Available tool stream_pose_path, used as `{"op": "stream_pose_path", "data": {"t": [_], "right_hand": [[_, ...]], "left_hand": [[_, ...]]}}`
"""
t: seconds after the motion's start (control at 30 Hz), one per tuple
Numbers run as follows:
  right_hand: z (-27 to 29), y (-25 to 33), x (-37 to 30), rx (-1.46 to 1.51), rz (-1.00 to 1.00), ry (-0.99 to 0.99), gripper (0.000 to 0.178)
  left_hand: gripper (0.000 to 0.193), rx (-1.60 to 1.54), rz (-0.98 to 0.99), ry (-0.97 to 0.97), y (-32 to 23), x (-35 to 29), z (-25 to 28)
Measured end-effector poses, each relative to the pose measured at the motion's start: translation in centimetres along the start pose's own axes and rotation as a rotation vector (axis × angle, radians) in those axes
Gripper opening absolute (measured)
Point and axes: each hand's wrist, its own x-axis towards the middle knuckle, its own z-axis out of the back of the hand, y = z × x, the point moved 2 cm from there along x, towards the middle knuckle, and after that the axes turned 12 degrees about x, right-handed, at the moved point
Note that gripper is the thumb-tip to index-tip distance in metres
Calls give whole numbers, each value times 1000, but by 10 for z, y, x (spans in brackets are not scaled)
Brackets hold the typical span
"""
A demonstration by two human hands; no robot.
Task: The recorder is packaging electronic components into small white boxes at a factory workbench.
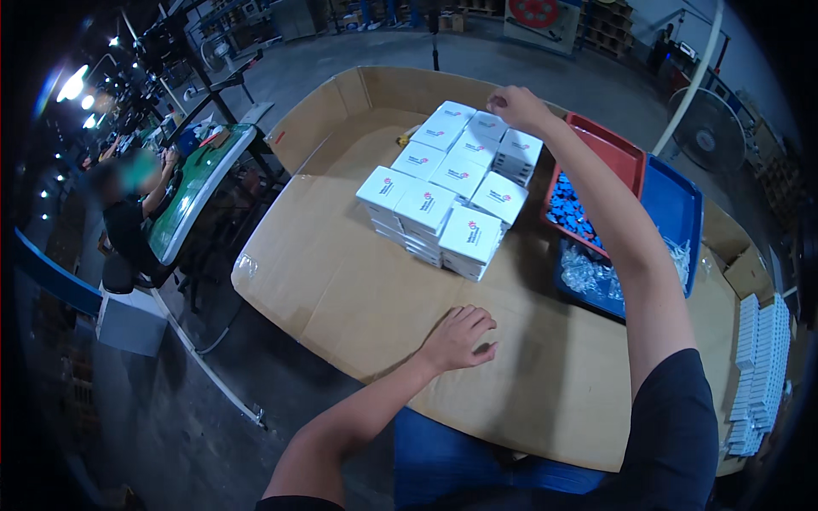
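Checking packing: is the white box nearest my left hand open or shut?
Shut: the white box has a flat top, no raised flap.

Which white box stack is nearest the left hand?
The frontmost white box stack, jutting out lowest in the picture; every other stack stands farther back from the left hand.

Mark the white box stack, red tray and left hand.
White box stack (458, 177): head view, middle box's top.
Red tray (612, 153): head view, bare far floor.
Left hand (458, 339): head view, its back.
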Motion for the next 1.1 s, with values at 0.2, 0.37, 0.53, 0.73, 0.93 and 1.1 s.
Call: {"op": "stream_pose_path", "data": {"t": [0.2, 0.37, 0.53, 0.73, 0.93, 1.1], "right_hand": [[-56, -23, 68, -40, -138, 123, 40], [-80, -43, 90, 77, -228, 200, 63], [-85, -54, 101, 47, -279, 332, 69], [-82, -66, 108, 116, -188, 293, 69], [-95, -64, 100, 87, -295, 131, 72], [-83, -63, 99, 115, -280, 233, 73]], "left_hand": [[36, 9, 36, 10, 4, 1, 3], [38, -11, 59, 58, 7, 1, -2], [39, -28, 69, 59, 8, 2, -5], [39, -25, 75, 64, 9, 3, -5], [40, -6, 95, 90, 7, 3, -3], [39, -13, 94, 87, 6, 5, -3]]}}
